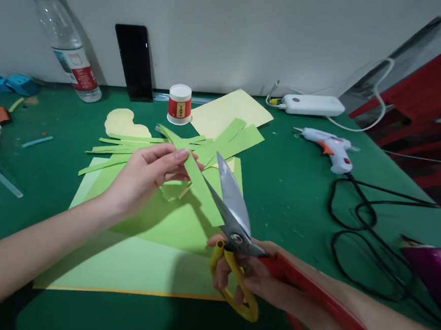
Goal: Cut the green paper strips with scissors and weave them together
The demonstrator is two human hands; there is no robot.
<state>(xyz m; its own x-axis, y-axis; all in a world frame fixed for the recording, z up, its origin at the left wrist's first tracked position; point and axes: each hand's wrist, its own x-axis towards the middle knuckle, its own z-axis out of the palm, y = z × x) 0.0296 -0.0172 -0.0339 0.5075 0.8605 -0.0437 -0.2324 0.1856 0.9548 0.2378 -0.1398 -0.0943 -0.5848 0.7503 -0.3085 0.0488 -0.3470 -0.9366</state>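
My left hand (155, 167) pinches a light-green paper strip (203, 191) between thumb and fingers, and the strip slants down to the right. My right hand (242, 273) grips a pair of scissors (236, 207) with silver blades and yellow and red handle parts. The blades are spread apart and point up and away, one of them lying against the strip's lower part. Several cut green strips (115, 150) fan out behind and left of my left hand. Green paper sheets (162, 221) and a paler sheet (151, 271) lie stacked below both hands.
Behind are a cream cloud-shaped cutout (122, 122), a red-and-white tub (180, 105), a cream sheet (232, 110), a dark phone (134, 61) and a water bottle (71, 51). To the right are a glue gun (334, 148), its black cord (357, 224) and a white power strip (313, 105).
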